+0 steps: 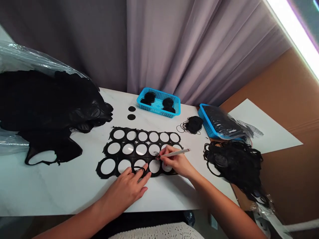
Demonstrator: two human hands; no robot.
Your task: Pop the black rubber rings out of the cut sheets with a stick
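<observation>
On the white counter (62, 189), the left hand (123, 192) lies open, fingertips on a black die-cut sheet of round holes (121, 148), while the right hand (173, 162) grips a white pen-like tool (175, 153) above it.

a bright light strip (292, 33) glares top right; soft shadows, bowed wide-angle edges.

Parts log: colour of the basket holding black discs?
The plastic basket is bright blue; the head view shows it best.
</observation>
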